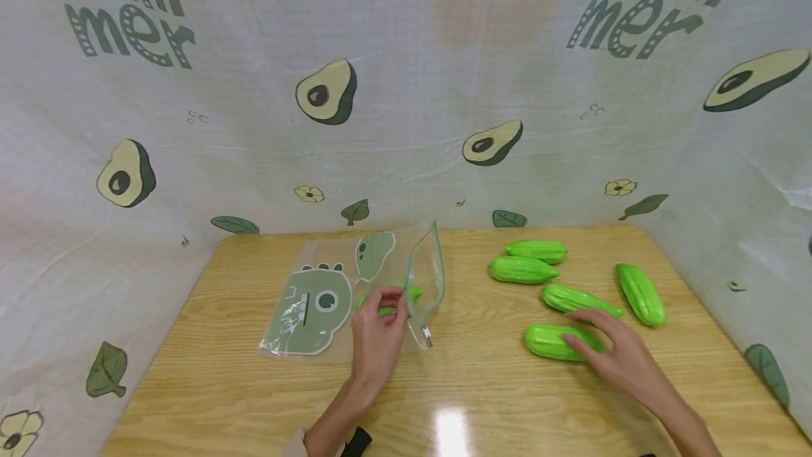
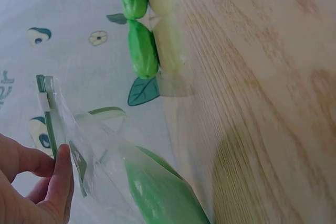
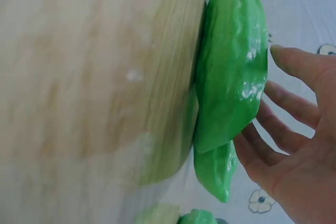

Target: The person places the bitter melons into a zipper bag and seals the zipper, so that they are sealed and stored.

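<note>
In the head view my left hand (image 1: pixel 378 333) pinches the mouth edge of a clear zip bag (image 1: pixel 406 238) printed with green cartoon shapes. The bag lies on the table with its mouth to the right, and a glossy green ridged gourd (image 2: pixel 157 192) is inside. The slider sits at the near end of the zip. Over the nearest loose gourd (image 1: pixel 547 341) hovers my right hand (image 1: pixel 624 362). In the right wrist view its fingers are spread beside that gourd (image 3: pixel 233 66), the thumb tip close to it; whether they touch it is unclear.
Behind my right hand lie several more green gourds, among them one just beyond it (image 1: pixel 574 297), one at the right (image 1: pixel 641 295) and a pair at the back (image 1: pixel 523 270). A pale avocado-print cloth (image 1: pixel 406 182) hangs behind and beside the wooden table (image 1: pixel 495 393).
</note>
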Motion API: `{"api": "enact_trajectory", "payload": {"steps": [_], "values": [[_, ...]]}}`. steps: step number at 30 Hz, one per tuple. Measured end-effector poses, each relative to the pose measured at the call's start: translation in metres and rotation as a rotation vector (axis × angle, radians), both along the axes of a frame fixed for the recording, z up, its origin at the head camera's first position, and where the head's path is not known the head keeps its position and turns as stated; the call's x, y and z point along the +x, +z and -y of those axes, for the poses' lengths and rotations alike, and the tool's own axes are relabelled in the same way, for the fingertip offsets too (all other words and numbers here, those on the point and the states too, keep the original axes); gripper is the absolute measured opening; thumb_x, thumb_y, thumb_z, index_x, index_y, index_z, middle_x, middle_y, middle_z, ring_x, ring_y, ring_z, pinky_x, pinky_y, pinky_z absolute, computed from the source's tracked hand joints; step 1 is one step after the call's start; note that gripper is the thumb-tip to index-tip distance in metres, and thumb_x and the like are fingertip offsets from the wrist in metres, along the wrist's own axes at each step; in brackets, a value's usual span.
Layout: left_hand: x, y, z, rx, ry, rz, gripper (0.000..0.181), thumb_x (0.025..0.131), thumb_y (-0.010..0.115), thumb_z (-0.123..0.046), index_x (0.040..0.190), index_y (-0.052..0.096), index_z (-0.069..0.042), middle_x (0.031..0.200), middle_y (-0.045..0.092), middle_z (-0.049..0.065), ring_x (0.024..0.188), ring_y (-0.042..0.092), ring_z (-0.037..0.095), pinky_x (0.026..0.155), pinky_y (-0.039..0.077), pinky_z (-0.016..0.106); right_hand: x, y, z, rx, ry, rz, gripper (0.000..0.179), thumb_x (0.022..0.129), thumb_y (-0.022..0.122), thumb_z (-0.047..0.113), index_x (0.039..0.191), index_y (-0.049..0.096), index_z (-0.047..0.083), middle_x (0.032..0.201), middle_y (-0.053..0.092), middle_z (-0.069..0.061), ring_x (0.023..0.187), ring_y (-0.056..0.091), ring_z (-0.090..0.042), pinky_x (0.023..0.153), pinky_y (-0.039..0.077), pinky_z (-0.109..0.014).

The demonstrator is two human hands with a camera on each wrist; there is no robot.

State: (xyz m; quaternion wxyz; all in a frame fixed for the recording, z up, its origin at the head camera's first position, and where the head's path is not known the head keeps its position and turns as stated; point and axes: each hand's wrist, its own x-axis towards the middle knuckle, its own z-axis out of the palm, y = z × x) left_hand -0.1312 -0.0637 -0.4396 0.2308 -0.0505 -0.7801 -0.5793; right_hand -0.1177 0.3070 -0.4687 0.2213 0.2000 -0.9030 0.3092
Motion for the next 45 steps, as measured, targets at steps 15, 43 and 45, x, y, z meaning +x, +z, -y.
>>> {"api": "enact_trajectory", "payload": {"steps": [15,43,45], "values": [[-0.002,0.002,0.002,0.011,-0.009,-0.004,0.008,0.092,0.072,0.004,0.099,0.070,0.001,0.092,0.071,0.014,0.084,0.071,0.022,0.068,0.062,0.024,0.012,-0.010,-0.016,0.033,0.000,0.066,0.049,0.076,0.090,0.008,0.121,0.069,0.006,0.113,0.070,-0.008,0.116,0.044,0.016,0.095,0.027,0.002],[0.000,0.001,0.001,0.003,-0.011,0.003,0.010,0.090,0.072,0.007,0.099,0.070,0.002,0.092,0.071,0.012,0.084,0.072,0.023,0.068,0.062,0.022,0.016,-0.013,-0.027,0.018,0.016,0.144,0.049,0.077,0.087,0.002,0.123,0.070,0.003,0.112,0.072,-0.009,0.101,0.060,0.008,0.081,0.048,-0.004],[0.000,0.001,0.002,0.006,-0.014,0.004,0.011,0.090,0.072,0.008,0.099,0.070,0.002,0.092,0.071,0.011,0.084,0.072,0.023,0.068,0.062,0.022,0.016,-0.013,-0.027,0.005,0.025,0.137,0.050,0.075,0.088,0.000,0.122,0.070,0.003,0.111,0.072,-0.009,0.102,0.061,0.008,0.082,0.049,-0.004]]}}
